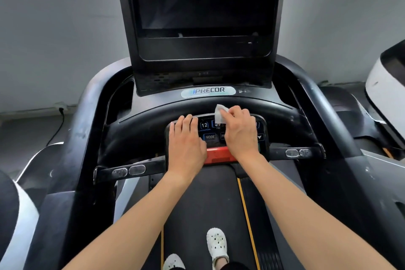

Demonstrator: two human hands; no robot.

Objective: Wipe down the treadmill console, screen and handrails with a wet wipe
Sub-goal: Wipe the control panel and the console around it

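A black treadmill console (207,130) with blue-lit buttons sits in front of me under a large dark screen (203,0). My right hand (240,130) pinches a small white wet wipe (219,114) and holds it against the top of the button panel. My left hand (186,138) lies flat on the left part of the panel with straight fingers. A curved black front handrail (140,120) arcs behind the panel. Side handrails (81,116) run down on both sides. Short grips with metal sensors (129,170) stick out left and right.
A red stop bar (219,154) sits below the panel between my wrists. The treadmill belt (206,204) runs under me, with my feet in white clogs (217,245) on it. Another white machine (385,92) stands at the right; grey wall behind.
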